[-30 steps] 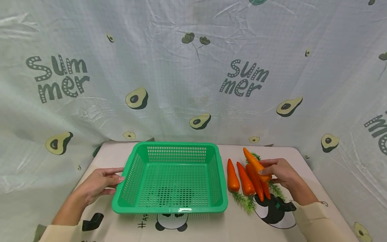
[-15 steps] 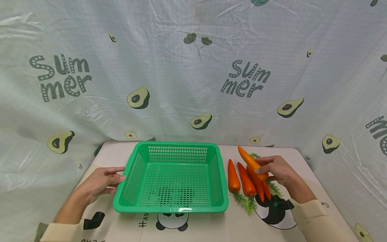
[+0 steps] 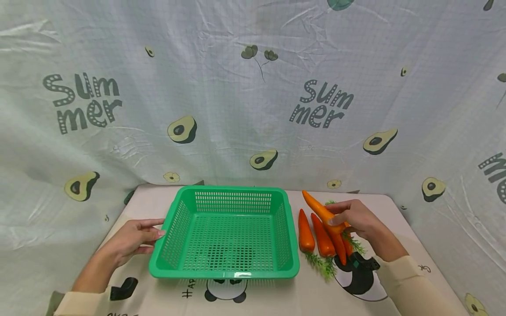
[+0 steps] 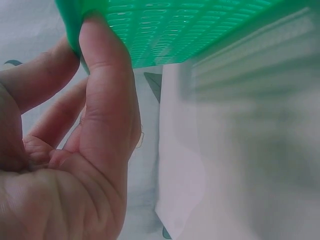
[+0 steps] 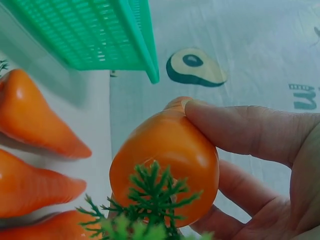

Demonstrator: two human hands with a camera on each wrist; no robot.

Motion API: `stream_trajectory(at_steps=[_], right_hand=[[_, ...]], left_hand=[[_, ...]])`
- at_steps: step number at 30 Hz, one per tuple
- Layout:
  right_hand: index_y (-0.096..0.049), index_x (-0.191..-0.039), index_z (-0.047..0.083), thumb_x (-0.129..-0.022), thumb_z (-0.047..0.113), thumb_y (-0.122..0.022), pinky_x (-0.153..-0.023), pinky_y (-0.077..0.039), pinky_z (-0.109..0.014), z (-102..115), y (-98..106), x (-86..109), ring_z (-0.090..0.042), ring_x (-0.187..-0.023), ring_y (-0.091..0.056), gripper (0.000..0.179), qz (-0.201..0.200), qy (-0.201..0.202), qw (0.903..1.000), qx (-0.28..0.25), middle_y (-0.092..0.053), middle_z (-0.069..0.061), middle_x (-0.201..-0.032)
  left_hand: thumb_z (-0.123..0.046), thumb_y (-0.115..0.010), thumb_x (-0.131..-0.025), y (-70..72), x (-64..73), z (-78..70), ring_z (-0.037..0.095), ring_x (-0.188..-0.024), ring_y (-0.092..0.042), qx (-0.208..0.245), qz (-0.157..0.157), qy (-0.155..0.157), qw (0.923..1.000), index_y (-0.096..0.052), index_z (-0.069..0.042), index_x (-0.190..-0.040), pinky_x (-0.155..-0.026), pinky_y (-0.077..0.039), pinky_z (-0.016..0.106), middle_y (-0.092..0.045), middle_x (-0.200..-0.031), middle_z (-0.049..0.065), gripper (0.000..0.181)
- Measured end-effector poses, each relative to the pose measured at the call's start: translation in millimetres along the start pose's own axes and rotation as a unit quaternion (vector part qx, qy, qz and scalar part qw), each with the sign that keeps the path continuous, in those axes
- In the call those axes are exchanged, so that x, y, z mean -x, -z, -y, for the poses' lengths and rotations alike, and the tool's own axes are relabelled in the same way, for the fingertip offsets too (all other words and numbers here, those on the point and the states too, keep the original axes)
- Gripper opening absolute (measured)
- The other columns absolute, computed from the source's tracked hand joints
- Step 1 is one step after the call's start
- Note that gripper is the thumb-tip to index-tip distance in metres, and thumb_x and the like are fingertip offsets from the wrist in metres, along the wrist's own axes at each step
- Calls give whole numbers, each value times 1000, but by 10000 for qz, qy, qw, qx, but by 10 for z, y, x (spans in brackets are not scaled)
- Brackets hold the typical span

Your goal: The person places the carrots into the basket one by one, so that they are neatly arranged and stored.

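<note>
A green plastic basket (image 3: 225,274) with a mesh floor and slotted walls stands in the middle of the table. My left hand (image 3: 132,241) pinches its left rim between thumb and fingers; the left wrist view shows the grip at the rim (image 4: 72,30). In my right hand (image 3: 356,220) is an orange carrot (image 3: 317,210), held near its thick end, tip pointing up and left. Green leaves (image 5: 155,192) sprout from that end. Several other carrots (image 3: 323,237) lie side by side below, right of the basket, some partly covered by the held one.
The pale table (image 3: 276,298) carries panda prints and lettering. Behind it hangs a light curtain (image 3: 221,145) with avocado and "summer" prints, closing in the back and sides. Green carrot tops (image 3: 322,265) spread beside the basket's right front corner.
My right hand has moved left with the carrot, over the other carrots and closer to the basket. My left hand stays at the basket's rim.
</note>
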State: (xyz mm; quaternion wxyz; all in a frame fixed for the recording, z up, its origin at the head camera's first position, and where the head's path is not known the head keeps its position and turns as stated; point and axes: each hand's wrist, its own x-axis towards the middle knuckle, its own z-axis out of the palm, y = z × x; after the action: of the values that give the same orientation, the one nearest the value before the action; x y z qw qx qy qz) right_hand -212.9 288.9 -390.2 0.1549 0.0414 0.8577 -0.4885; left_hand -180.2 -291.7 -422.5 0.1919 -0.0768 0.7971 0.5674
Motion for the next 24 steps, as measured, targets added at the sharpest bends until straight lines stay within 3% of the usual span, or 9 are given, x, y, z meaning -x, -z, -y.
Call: stream_trajectory(at_steps=[5,12,24], right_hand=[[-63,-141,-2,-86,2,-73,-79,-61,-41,65,-63,-25,-26,-99,-68,57,138,108,9998,-22,-62,-27,-140],[-69,-137,6,-83,4,-72,-76,-57,-39,137,-107,-56,-28,-101,-61,54,277,92,9996,71,-70,-18,-128],[-69,-135,2,-84,3,-75,-65,-55,-34,246,-174,-124,-26,-89,-61,52,395,216,9990,13,-69,-20,-131]], left_hand=[[-13,-64,-103,2,3,22,11,-84,-69,-41,-21,43,10000,-37,7,-157,-70,-62,30,-72,-92,-3,63],[-13,-64,-103,-10,-15,18,12,-84,-71,-26,1,-117,9999,-38,7,-157,-70,-62,30,-71,-92,-2,63],[-13,-65,-103,-15,4,25,11,-84,-70,-64,-6,-126,9999,-38,8,-156,-71,-62,30,-70,-92,-2,63]])
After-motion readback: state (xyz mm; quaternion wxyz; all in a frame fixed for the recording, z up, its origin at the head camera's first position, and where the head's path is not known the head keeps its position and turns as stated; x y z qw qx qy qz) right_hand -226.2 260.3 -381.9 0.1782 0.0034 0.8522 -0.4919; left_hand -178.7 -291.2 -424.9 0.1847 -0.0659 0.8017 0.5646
